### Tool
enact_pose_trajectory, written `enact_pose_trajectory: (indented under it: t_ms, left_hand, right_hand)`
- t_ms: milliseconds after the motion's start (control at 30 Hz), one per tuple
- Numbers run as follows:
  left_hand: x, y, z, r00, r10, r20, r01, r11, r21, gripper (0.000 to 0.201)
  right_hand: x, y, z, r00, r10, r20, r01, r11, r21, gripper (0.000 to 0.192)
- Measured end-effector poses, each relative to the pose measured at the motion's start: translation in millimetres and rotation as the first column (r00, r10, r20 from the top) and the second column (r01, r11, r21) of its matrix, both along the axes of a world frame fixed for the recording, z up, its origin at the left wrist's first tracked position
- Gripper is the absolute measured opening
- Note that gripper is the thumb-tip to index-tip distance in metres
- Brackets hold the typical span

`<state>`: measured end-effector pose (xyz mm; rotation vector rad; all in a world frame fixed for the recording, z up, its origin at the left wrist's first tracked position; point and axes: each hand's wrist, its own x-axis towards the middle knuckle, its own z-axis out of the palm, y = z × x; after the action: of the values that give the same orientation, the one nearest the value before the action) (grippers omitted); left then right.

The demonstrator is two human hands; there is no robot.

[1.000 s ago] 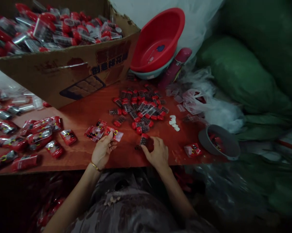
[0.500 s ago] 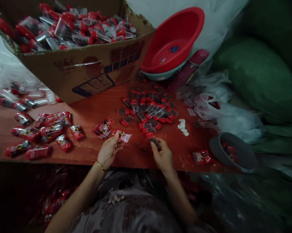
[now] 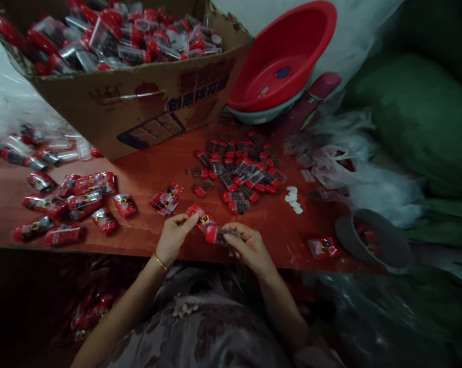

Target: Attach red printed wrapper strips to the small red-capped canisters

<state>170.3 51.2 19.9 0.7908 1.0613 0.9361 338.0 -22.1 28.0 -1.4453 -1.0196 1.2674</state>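
Between finger and thumb, my left hand (image 3: 176, 236) pinches the edge of a red printed plastic sleeve (image 3: 200, 215). My right hand (image 3: 249, 248) grips a small clear tube with a red cap (image 3: 215, 234) and dark contents, its red end pointing left against the sleeve. Whether the tube is inside the sleeve or only touching it, I cannot tell. A few flat printed sleeves (image 3: 166, 199) lie just beyond my left hand. Past my right hand spreads a pile of red-capped tubes (image 3: 246, 171). Several sleeve-wrapped tubes (image 3: 83, 200) rest on the left of the table.
A large cardboard box (image 3: 146, 102) full of red-capped tubes stands at the back left. Behind the pile are a red basin (image 3: 280, 61) and a dark pink flask (image 3: 311, 102). White pieces (image 3: 293, 199), a wrapped packet (image 3: 323, 248) and a grey bowl (image 3: 380, 240) sit on the right.
My right hand has brought the tube left and turned its red end toward the sleeve. My left hand has shifted slightly right with the sleeve. The view has tilted a little.
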Motion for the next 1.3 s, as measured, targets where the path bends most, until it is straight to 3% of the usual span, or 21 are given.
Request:
enact_pose_trajectory:
  t_ms: [167, 467, 533, 633, 767, 900, 1000, 1200, 1300]
  left_hand:
    - [2.4, -0.2, 1.3, 0.995, -0.021, 0.094, 0.023, 1.0, -0.019, 0.037]
    - [9.4, -9.4, 0.6, 0.983, 0.015, 0.185, -0.016, 1.0, 0.001, 0.032]
    - [11.8, -13.2, -2.9, 0.981, 0.032, 0.193, -0.033, 0.999, 0.005, 0.031]
    - [17.0, -20.5, -8.8, 0.981, 0.031, 0.193, -0.021, 0.998, -0.053, 0.035]
    - [15.8, -22.0, -8.8, 0.982, 0.017, 0.19, -0.003, 0.997, -0.074, 0.035]
    - [3.6, -8.2, -0.6, 0.976, -0.099, 0.195, 0.084, 0.993, 0.083, 0.031]
    - [1.5, -0.7, 0.8, 0.981, -0.075, 0.182, 0.048, 0.988, 0.146, 0.028]
    - [17.2, -13.4, -11.5, 0.971, 0.009, 0.239, -0.029, 0.996, 0.08, 0.029]
    - [18.3, -17.4, -11.5, 0.963, 0.048, 0.266, -0.061, 0.997, 0.04, 0.029]
  right_hand:
    - [-2.7, 4.2, -13.0, 0.99, -0.1, -0.095, 0.102, 0.995, 0.021, 0.026]
    - [-17.9, 7.9, -13.7, 0.998, -0.057, -0.006, 0.057, 0.994, 0.092, 0.027]
    - [-23.4, 8.8, -15.3, 0.995, -0.084, 0.05, 0.077, 0.989, 0.124, 0.026]
    - [-29.7, 11.2, -15.9, 0.946, -0.215, 0.244, 0.142, 0.948, 0.286, 0.021]
    - [-31.5, 14.4, -15.2, 0.876, -0.248, 0.413, 0.064, 0.91, 0.41, 0.016]
    - [-32.0, 13.6, -18.2, 0.899, -0.217, 0.38, 0.042, 0.907, 0.419, 0.017]
    - [-35.6, 11.9, -21.7, 0.898, -0.211, 0.386, 0.023, 0.899, 0.438, 0.019]
    - [-51.3, 14.2, -24.9, 0.952, -0.257, 0.168, 0.18, 0.911, 0.371, 0.023]
    - [-56.0, 17.3, -23.0, 0.971, -0.229, 0.063, 0.199, 0.93, 0.309, 0.025]
